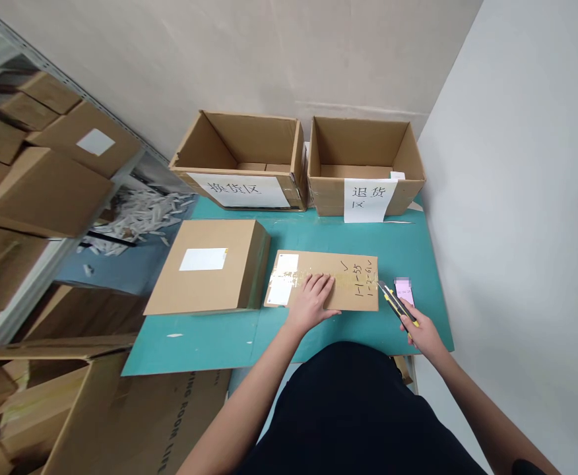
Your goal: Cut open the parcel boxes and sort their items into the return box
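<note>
A flat cardboard box (pixel 351 290) lies on the teal tabletop (pixel 289 336), with handwritten numbers at its right end, a white label at its left and shiny tape along the middle. My left hand (pixel 313 303) rests on its top, fingers stretched out and holding nothing. A yellow and black utility knife (pixel 398 307) is gripped in my right hand (pixel 421 333). The blade tip is at the box's right edge, near the tape; whether it touches cannot be made out. Behind the knife lies a small pink slip or device (pixel 404 290), partly covered.
A larger closed carton (pixel 214 284) sits at the table's left. Two open boxes with paper signs, one left (pixel 239 190) and one right (pixel 371 198), stand at the back. Loaded shelves (pixel 36 158) are on the left; a white wall (pixel 526 198) borders the right.
</note>
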`<state>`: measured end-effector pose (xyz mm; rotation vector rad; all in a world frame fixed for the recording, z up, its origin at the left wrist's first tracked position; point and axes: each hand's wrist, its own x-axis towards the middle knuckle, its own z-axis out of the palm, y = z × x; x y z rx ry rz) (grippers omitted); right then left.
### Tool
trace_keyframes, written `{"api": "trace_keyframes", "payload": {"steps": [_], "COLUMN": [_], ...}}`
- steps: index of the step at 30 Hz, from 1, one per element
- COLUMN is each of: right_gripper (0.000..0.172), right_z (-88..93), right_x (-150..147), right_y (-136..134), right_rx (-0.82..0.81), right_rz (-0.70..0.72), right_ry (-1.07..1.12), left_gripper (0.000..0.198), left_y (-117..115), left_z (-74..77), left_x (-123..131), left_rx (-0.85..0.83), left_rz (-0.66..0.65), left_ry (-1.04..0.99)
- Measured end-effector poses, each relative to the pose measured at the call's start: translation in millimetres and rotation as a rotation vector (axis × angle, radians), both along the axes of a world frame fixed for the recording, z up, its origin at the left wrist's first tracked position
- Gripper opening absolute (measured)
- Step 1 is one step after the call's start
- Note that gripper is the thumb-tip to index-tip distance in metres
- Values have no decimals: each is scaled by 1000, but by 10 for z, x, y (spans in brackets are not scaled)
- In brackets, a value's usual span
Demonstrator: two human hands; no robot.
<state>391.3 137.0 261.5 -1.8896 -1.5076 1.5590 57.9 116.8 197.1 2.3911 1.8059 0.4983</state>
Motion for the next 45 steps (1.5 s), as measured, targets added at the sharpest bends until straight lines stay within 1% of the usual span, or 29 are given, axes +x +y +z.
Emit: {"api": "trace_keyframes", "payload": {"steps": [4,7,10,14,17,19,22,27,35,39,42,45], "right_gripper": [69,70,72,75,73,72,75,75,74,79,83,85], "right_z": [46,48,5,-104,-163,-165,-110,43,266,367,334,200], "right_x": [47,71,73,44,15,8,29,116,281,404,403,287], "right_y": [37,51,1,-160,-261,-284,-263,-196,-32,78,146,177], "right_rx": [-35,-53,-51,-42,-25,-28,-82,-169,-200,-163,-96,-27], "right_rz": [25,28,4,-25,-42,-56,-52,16,70,56,-6,-35], "right_ry": [17,34,35,54,65,70,77,83,33,30,21,45], "left_gripper": [87,89,88,88,88,87,87,89,90,89,91,91], "left_y": [0,-6,-4,19,28,23,8,9,-3,-11,0,14], "left_z": [-8,-7,5,30,40,40,33,32,49,41,35,41], "left_x": [-3,0,4,2,-2,-3,-3,1,-10,-5,-5,-7], "left_rx": [-11,-14,-23,-29,-43,-48,-45,-40,-47,-43,-36,-30], "left_rz": [5,4,7,6,5,3,3,17,-1,2,4,-1], "left_ry": [-20,-20,-12,11,1,-2,-4,-29,-9,0,-17,-28]}}
